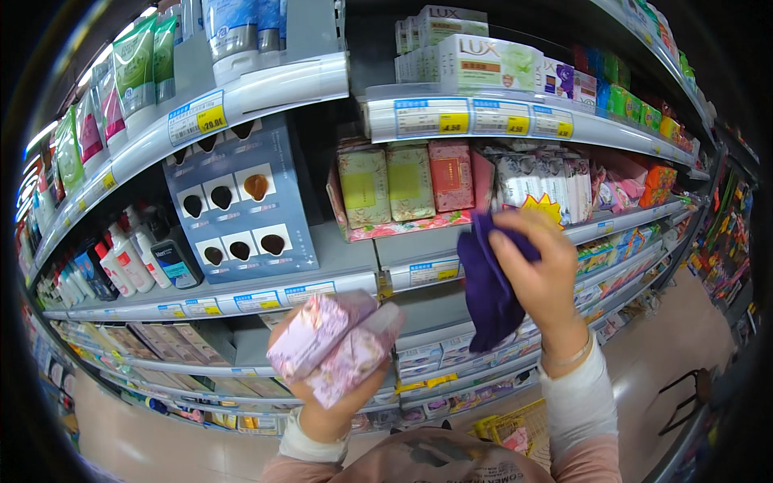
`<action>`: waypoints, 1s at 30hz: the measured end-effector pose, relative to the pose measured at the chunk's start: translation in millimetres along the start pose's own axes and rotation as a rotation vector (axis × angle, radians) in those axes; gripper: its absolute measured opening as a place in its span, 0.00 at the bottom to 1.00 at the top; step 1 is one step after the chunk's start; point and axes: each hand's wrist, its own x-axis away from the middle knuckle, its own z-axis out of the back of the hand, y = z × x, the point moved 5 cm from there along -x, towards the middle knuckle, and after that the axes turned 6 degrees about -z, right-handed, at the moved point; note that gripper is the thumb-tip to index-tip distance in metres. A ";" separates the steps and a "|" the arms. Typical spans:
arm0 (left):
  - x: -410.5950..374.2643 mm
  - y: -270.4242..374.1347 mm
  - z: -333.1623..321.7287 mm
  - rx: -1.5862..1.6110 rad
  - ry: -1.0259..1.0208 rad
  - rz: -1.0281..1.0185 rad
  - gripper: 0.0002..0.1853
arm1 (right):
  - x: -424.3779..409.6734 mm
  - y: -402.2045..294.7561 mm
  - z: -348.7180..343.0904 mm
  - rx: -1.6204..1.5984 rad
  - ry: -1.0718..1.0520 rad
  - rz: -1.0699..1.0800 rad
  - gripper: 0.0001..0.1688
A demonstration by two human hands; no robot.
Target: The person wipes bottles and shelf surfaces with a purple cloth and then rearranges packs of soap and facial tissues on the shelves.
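Note:
Two floral-wrapped soap-size packs (338, 344), pinkish lilac and slightly blurred, lie side by side in my left hand (326, 410), with the fingers mostly hidden beneath them. My right hand (540, 271) pinches a dark purple cloth (495, 290) that hangs in folds before the shelf edge. Behind the cloth stands a floral-edged display carton (410, 222) holding green packs (364, 186) and a red pack (451, 175). White wrapped packs (537, 181) stand to the right, partly covered by my right hand and a yellow starburst tag (542, 212).
LUX soap boxes (489, 60) line the shelf above. A hair-colour sample board (241, 205) stands left, beside pump bottles (130, 256). Tubes (134, 66) fill the upper left shelf. Low down are a yellow basket (513, 425) and, farther right, a dark stool (694, 386).

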 end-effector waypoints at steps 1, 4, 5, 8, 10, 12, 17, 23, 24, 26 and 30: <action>10.3 -6.5 5.2 0.040 -0.022 0.081 0.33 | -17.7 -10.9 -12.7 0.032 -0.028 0.049 0.11; 42.2 -28.2 9.7 0.297 0.089 0.333 0.35 | -27.7 -19.0 -77.9 0.147 -0.410 0.185 0.16; 50.2 -34.8 9.4 0.381 0.108 0.395 0.36 | -16.2 -8.5 -101.1 0.199 -0.611 0.242 0.19; 50.9 -44.7 10.6 0.513 0.098 0.465 0.35 | -1.0 9.5 -122.4 0.489 -0.913 0.313 0.24; 52.3 -52.3 11.4 0.519 0.029 0.439 0.37 | -13.3 9.1 -114.2 0.661 -1.046 0.279 0.27; 65.1 -59.7 10.5 0.643 0.114 0.524 0.40 | -21.5 23.3 -107.0 0.773 -1.073 0.273 0.22; 81.7 -76.5 17.0 0.711 0.161 0.553 0.43 | -46.6 45.3 -115.3 1.214 -1.332 0.025 0.16; 79.2 -83.3 23.7 0.646 0.108 0.385 0.43 | -42.3 55.4 -122.6 1.244 -1.301 -0.015 0.13; 79.6 -84.0 24.2 0.673 0.118 0.399 0.43 | -41.0 50.1 -125.8 1.154 -1.258 -0.009 0.14; 82.5 -84.8 20.8 0.709 0.123 0.470 0.42 | -36.6 37.4 -131.8 0.978 -1.170 -0.003 0.16; 79.1 -84.0 10.4 0.706 0.006 0.470 0.40 | -27.2 1.1 -163.3 0.561 -1.090 0.086 0.19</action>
